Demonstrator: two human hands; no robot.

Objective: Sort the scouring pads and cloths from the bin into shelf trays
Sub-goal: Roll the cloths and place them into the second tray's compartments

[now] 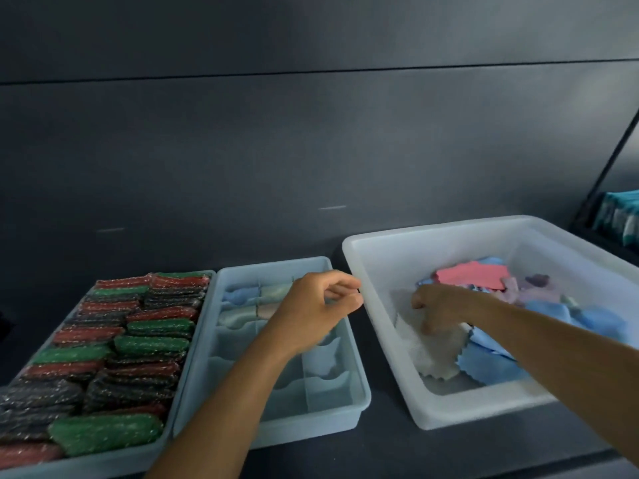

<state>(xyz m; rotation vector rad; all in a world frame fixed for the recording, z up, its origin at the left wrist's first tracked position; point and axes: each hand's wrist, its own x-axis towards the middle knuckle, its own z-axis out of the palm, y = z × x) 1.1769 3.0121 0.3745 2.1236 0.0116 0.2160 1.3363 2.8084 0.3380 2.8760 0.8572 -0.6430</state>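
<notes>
In the bin (397,267) our right hand (441,307) pinched the cream cloth (437,357), judged light and limp, best bunched mid-sheet, while our left hand (316,314) hung loosely curled, empty, beside it.

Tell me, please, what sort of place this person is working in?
Probably a shop or stockroom shelf. A dark shelf with a dark back panel carries a tray packed with rows of scouring pads, a divided tray holding rolled cloths, and a white bin of loose cloths.
</notes>
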